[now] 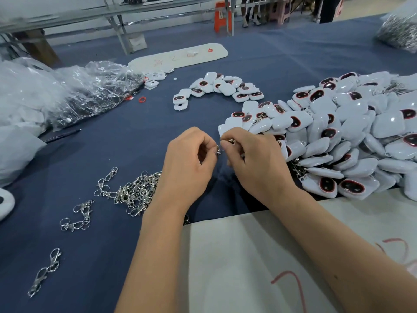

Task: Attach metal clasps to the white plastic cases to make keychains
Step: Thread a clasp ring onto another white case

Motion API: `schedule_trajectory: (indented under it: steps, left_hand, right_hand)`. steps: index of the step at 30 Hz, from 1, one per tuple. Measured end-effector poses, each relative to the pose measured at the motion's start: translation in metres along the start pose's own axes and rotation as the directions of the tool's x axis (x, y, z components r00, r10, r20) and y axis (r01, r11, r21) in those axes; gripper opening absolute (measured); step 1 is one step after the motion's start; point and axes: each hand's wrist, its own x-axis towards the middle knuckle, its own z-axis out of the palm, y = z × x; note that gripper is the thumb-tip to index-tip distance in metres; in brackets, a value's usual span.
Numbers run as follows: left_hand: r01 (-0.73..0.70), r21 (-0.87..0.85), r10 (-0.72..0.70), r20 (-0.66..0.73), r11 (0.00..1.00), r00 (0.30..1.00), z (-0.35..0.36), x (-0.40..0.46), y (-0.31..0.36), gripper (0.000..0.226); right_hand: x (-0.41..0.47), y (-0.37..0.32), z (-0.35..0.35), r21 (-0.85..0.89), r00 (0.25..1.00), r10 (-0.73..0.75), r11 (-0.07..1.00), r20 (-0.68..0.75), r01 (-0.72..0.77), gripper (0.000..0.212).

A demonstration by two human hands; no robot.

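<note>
My left hand (188, 163) and my right hand (255, 163) meet above the blue cloth, fingertips together. Between them they pinch a small metal clasp (218, 150); only a bit of it shows. A white plastic case (222, 129) peeks out just behind my right fingers; I cannot tell whether that hand holds it. A heap of loose metal clasps (135, 193) lies left of my left wrist. A big pile of white cases with dark red-rimmed windows (338, 136) fills the right side.
A smaller arc of white cases (221, 86) lies further back. Stray clasps (81, 215) dot the cloth at lower left. Clear plastic bags (74, 91) are heaped at left. A white board (248, 256) with red marks lies under my forearms; another white board (180, 56) lies at the back.
</note>
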Motion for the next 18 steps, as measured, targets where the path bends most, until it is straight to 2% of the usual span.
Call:
schedule_trajectory:
  steps: [3,4,6,7,10,12,14,16,18]
  left_hand:
    - [-0.003,-0.004,0.003,0.026,1.000,1.000,0.000,0.000,0.000,0.019]
    - [-0.002,-0.008,0.002,0.036,1.000,0.999,0.000,-0.001,0.000,0.019]
    - [0.017,-0.021,-0.016,0.055,1.000,0.998,0.001,0.000,0.001,0.019]
    - [0.028,-0.026,-0.027,0.069,0.999,0.997,0.001,0.000,0.002,0.019]
    - [0.056,-0.061,-0.046,0.144,0.997,0.988,0.001,-0.001,0.004,0.019]
    - [0.061,-0.083,-0.045,0.186,0.995,0.981,0.001,-0.002,0.006,0.020]
    - [0.051,-0.091,-0.033,0.192,0.995,0.981,0.000,-0.002,0.007,0.020]
    - [0.048,-0.084,-0.032,0.182,0.995,0.983,0.000,-0.002,0.007,0.021]
    - [0.054,-0.073,-0.040,0.172,0.996,0.984,0.000,-0.002,0.006,0.020]
  right_hand:
    - [-0.001,-0.007,0.001,0.018,0.994,0.080,0.997,-0.080,-0.079,0.036]
    - [0.000,-0.009,0.000,0.079,0.988,0.121,0.990,-0.101,-0.113,0.033]
    - [0.000,-0.009,-0.003,0.255,0.971,0.213,0.950,-0.108,-0.180,0.014]
    - [0.000,-0.008,-0.005,0.328,0.965,0.250,0.921,-0.084,-0.210,0.005]
    - [0.001,-0.001,-0.002,0.430,0.948,0.317,0.859,-0.020,-0.278,0.030]
    - [0.003,0.001,0.001,0.464,0.935,0.355,0.830,-0.010,-0.311,0.033]
    - [0.006,0.007,0.002,0.480,0.929,0.371,0.816,-0.008,-0.322,0.025]
    - [0.007,0.010,0.002,0.485,0.928,0.367,0.803,0.054,-0.346,0.012]
    - [0.008,0.012,0.003,0.490,0.912,0.395,0.777,0.109,-0.395,0.011]
